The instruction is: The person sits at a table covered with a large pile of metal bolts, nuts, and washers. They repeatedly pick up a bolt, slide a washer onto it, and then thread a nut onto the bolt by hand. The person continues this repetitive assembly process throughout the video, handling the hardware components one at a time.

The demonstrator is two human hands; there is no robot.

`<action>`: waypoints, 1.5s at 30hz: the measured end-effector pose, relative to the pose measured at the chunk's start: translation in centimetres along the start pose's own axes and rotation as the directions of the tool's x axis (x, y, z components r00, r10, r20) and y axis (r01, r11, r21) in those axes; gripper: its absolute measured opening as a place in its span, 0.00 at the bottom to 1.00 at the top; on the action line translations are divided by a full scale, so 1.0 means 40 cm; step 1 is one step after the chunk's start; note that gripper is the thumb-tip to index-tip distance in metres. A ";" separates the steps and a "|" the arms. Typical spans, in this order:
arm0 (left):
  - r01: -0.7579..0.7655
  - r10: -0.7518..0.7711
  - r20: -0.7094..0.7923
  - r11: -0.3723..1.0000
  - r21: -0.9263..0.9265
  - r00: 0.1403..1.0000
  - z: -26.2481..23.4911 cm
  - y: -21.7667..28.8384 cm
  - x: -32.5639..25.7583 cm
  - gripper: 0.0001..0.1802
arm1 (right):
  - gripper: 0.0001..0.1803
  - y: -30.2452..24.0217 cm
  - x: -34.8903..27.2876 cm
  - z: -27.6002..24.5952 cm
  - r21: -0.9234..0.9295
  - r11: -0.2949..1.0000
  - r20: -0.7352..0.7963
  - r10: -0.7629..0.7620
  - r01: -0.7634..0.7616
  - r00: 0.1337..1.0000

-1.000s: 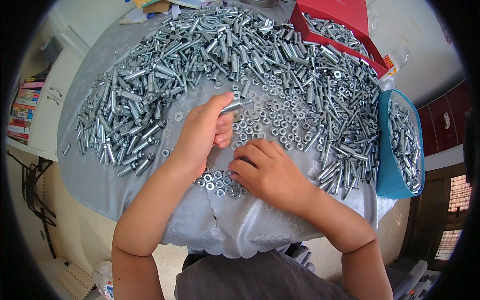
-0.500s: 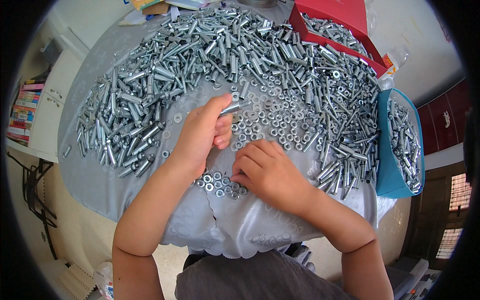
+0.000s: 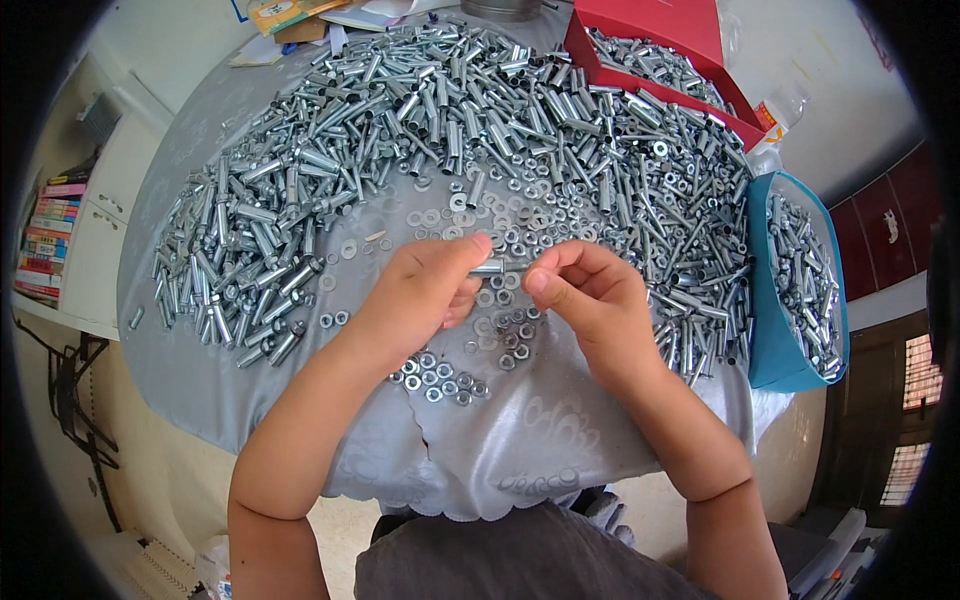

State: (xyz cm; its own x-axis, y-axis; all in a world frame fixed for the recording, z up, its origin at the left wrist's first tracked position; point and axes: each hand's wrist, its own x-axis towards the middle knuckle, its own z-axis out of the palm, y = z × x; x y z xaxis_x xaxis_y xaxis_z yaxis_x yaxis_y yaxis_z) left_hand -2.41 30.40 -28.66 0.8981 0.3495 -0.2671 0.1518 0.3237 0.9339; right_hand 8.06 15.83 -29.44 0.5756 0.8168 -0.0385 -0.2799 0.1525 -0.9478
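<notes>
My left hand pinches a short silver metal sleeve and holds it level above the table. My right hand meets the sleeve's right end with thumb and fingertips; whether a small part sits between those fingers is hidden. Just below both hands lie loose nuts and washers on the grey tablecloth. A small cluster of nuts rests near my left wrist. A wide heap of silver sleeves and bolts covers the far half of the table.
A red box with metal parts stands at the back right. A blue bin full of assembled pieces hangs at the table's right edge. Books on a shelf are at the far left. Papers lie at the back.
My right hand lifted off the nuts on the cloth and came up to the sleeve held by my left hand. Both hands now meet at the sleeve, nearer to me.
</notes>
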 end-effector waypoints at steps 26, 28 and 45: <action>0.102 -0.088 0.163 0.991 -0.082 0.983 -0.005 0.001 -0.005 0.22 | 0.07 0.002 0.005 -0.012 0.089 0.995 0.052 0.029 -0.033 0.998; 0.095 -0.083 0.154 0.993 -0.071 0.985 -0.007 -0.004 -0.003 0.22 | 0.08 -0.004 0.000 0.000 0.030 1.000 0.002 0.004 -0.004 1.000; 0.036 0.049 0.256 0.948 -0.316 0.965 -0.014 0.014 -0.008 0.26 | 0.22 -0.055 0.001 -0.038 -0.519 0.737 0.357 -0.274 0.433 0.893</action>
State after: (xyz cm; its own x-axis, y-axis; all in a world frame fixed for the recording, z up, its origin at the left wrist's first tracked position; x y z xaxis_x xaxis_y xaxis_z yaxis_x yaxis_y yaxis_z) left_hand -2.85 30.97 -28.19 0.9802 0.1280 -0.1510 0.0453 0.5973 0.8007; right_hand 9.87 14.70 -27.84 0.3168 0.8862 0.3382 0.4422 0.1775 -0.8792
